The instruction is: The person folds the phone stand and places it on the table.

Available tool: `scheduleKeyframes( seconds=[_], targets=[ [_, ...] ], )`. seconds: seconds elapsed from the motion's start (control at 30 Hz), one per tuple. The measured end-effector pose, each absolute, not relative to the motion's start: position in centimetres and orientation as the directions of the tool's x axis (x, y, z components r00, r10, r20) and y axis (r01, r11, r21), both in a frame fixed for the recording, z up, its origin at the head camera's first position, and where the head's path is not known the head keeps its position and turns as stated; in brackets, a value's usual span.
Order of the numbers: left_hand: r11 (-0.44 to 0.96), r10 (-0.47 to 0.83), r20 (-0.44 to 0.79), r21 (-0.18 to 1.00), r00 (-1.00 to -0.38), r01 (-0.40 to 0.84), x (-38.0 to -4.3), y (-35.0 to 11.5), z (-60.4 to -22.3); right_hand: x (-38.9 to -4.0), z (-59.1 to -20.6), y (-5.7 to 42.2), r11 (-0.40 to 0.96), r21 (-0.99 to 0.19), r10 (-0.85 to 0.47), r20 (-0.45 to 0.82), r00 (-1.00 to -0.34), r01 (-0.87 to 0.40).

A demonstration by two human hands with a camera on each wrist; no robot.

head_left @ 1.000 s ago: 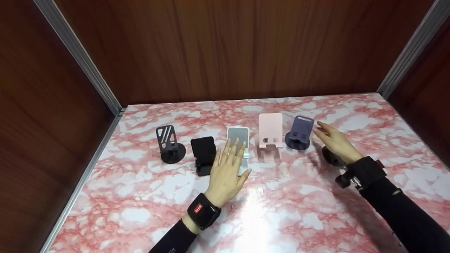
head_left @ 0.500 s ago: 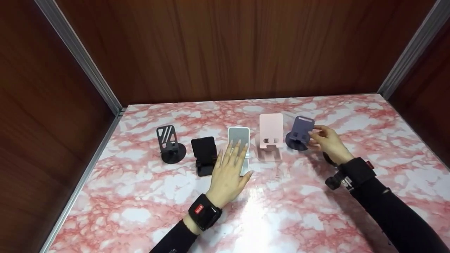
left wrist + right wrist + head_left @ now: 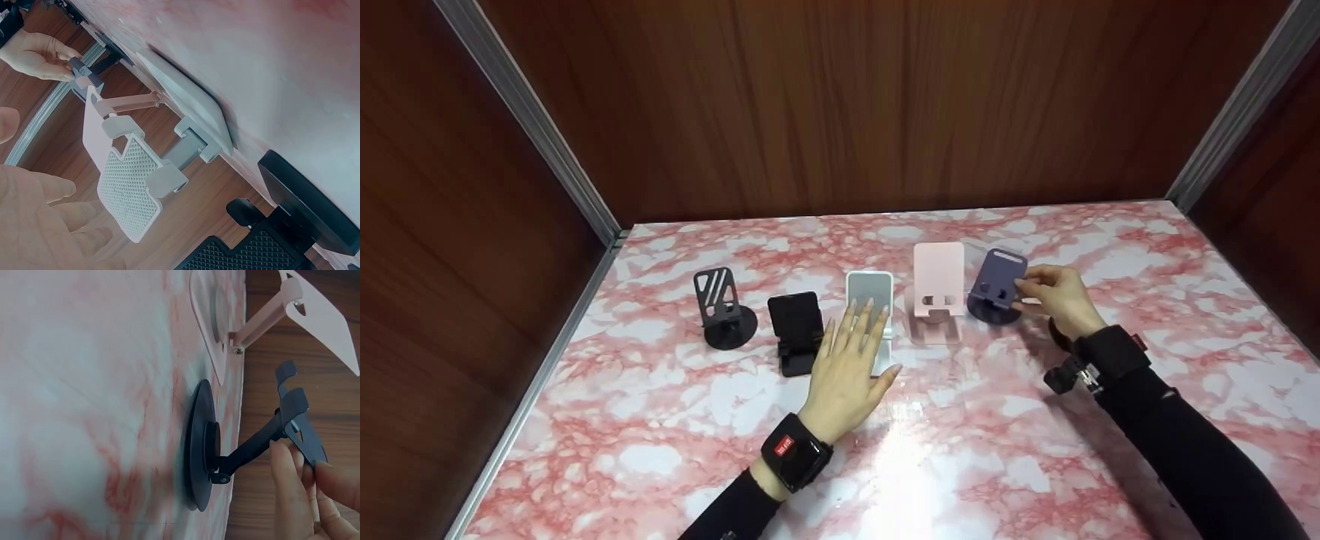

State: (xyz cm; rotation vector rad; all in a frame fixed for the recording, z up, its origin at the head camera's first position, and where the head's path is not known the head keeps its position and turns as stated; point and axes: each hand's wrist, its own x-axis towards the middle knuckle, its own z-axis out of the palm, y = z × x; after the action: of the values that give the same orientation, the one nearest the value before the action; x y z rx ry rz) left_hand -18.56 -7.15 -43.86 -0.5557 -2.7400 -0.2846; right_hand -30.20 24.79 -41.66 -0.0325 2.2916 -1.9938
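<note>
My right hand [image 3: 1067,301] pinches the right edge of the purple phone stand's [image 3: 999,276] upright plate between thumb and fingers. Its round base rests on the table, as the right wrist view shows from the side. My left hand [image 3: 842,386] hovers, fingers spread and straight, before the white phone stand [image 3: 870,287] with a grey pad. In the left wrist view a gap shows between those fingers [image 3: 62,216] and the white stand [image 3: 130,188]. Between the white and purple stands is a taller pink phone stand [image 3: 938,274].
Left of the white stand are a black phone stand [image 3: 795,319] and a slotted dark stand [image 3: 718,296] on a round base. A dark round object [image 3: 1059,335] is mostly hidden behind my right hand. Wooden panels [image 3: 870,105] wall the marbled table [image 3: 675,450].
My right hand has moved left from beside the purple stand and taken hold of its plate. The plate has shifted and turned slightly. My left hand stays almost still.
</note>
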Motion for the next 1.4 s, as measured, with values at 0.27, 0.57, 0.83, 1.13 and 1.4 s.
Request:
scheduleKeyframes(
  seconds=[0.27,0.57,0.83,1.13,1.4],
  targets=[
    [0.902,0.341,0.368,0.132,-0.865,0.412,-18.6,-7.1,-44.0,-30.3,-41.4,25.2,0.011,-0.995,-0.132,-0.095,-0.987,0.094],
    [0.901,0.34,0.359,0.141,-0.869,0.411,-18.6,-7.2,-44.0,-29.7,-40.1,25.6,-0.043,-0.998,-0.168,-0.04,-0.985,0.048],
    [0.901,0.341,0.353,0.143,-0.871,0.411,-18.6,-7.2,-44.0,-28.1,-38.2,25.6,-0.044,-0.999,-0.208,0.026,-0.978,-0.017],
    [0.893,0.357,0.351,0.141,-0.865,0.427,-18.6,-7.2,-44.0,-26.2,-36.4,25.2,-0.123,-0.991,-0.263,0.09,-0.961,-0.06],
    [0.797,0.443,0.366,0.257,-0.818,0.547,-18.7,-7.1,-43.8,-25.0,-35.9,24.1,-0.18,-0.981,-0.34,0.129,-0.931,-0.071]
  ],
)
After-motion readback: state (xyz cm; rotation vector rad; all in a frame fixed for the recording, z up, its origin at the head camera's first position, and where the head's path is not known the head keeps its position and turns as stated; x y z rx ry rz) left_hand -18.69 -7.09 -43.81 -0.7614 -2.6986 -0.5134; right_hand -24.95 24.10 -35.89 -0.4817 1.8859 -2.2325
